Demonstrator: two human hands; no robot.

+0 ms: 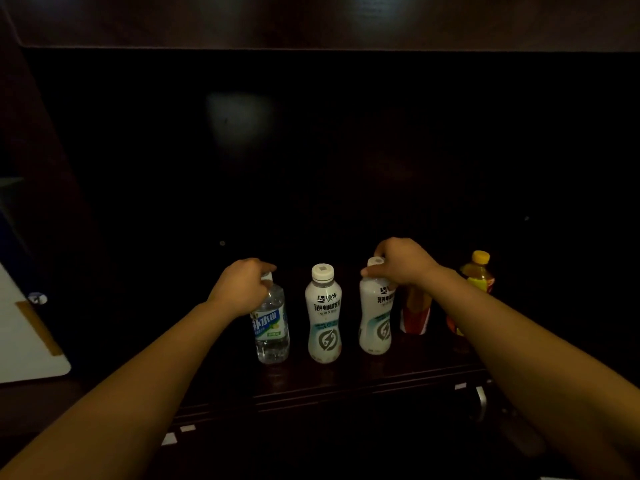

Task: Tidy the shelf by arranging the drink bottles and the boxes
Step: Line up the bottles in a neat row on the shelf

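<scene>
On a dark wooden shelf (346,379) stand several drink bottles in a row. My left hand (239,285) grips the neck of a clear water bottle (272,327) with a blue and green label. A white milky bottle (323,313) stands free in the middle. My right hand (403,261) holds the top of a second white bottle (375,317). Behind my right wrist sits a red-labelled bottle (415,315), partly hidden. Farther right a yellow-capped tea bottle (479,271) stands upright. No boxes are visible.
The shelf's back wall is very dark, with little detail. A white surface (24,344) with a brown strip lies at the far left. The shelf's front edge (311,396) runs below the bottles, and a metal handle (481,400) shows at the lower right.
</scene>
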